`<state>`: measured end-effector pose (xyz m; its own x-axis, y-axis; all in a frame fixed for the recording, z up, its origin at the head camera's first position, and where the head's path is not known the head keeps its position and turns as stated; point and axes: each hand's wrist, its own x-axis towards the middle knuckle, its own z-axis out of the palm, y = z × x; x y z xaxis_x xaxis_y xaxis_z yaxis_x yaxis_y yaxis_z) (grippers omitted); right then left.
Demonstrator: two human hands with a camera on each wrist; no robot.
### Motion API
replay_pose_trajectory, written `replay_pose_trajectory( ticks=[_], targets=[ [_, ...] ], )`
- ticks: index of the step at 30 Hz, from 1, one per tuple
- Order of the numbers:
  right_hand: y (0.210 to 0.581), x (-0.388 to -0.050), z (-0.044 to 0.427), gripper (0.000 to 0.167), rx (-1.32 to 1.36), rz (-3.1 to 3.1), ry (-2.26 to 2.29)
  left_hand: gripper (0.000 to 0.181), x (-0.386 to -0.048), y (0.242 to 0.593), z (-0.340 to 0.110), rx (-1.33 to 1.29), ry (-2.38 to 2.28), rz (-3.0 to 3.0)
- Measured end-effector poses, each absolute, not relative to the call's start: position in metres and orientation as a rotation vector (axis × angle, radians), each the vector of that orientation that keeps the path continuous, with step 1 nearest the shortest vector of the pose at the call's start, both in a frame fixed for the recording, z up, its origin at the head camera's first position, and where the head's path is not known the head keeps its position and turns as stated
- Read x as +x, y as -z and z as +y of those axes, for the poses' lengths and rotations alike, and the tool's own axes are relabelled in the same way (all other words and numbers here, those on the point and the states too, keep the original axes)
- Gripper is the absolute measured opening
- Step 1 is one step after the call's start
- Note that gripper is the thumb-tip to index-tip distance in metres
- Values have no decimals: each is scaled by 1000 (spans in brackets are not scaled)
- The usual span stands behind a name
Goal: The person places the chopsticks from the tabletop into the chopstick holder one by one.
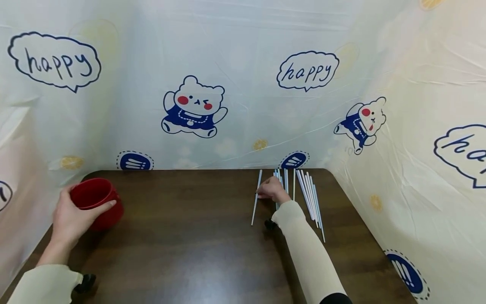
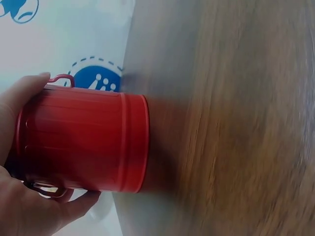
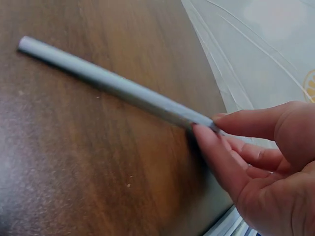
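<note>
At the table's left side my left hand (image 1: 71,220) grips a small red bucket (image 1: 110,213), thumb on the near side. The left wrist view shows the ribbed wall of the bucket (image 2: 83,140) and its two loop handles. Whether its base touches the table is hard to tell. My right hand (image 1: 272,189) pinches a thin light-blue stick (image 1: 255,207) between thumb and fingers. In the right wrist view this stick (image 3: 113,81) points away from the fingertips over the table. Several white and light-blue sticks (image 1: 311,194) lie right of that hand, some partly hidden by it.
The brown wooden table (image 1: 182,236) has rounded far corners. A pale printed curtain (image 1: 243,84) hangs behind it and along both sides, close to the table's edges. Dark bands or straps show near both wrists.
</note>
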<state>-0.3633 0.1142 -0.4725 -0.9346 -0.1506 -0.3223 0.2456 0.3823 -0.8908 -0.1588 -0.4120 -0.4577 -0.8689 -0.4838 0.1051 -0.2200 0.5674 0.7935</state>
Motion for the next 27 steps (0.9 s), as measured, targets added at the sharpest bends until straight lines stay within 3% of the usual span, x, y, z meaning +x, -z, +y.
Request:
replay_pose_trajectory(
  ticks=[13,27],
  targets=[
    [466,-365,111,25,52,2283,1813,109,-174,458,-376,423,1240,-2527],
    [420,-361,104,30,-153,2236,2012,107,-196,456,-324,262,1301,-2532]
  ],
)
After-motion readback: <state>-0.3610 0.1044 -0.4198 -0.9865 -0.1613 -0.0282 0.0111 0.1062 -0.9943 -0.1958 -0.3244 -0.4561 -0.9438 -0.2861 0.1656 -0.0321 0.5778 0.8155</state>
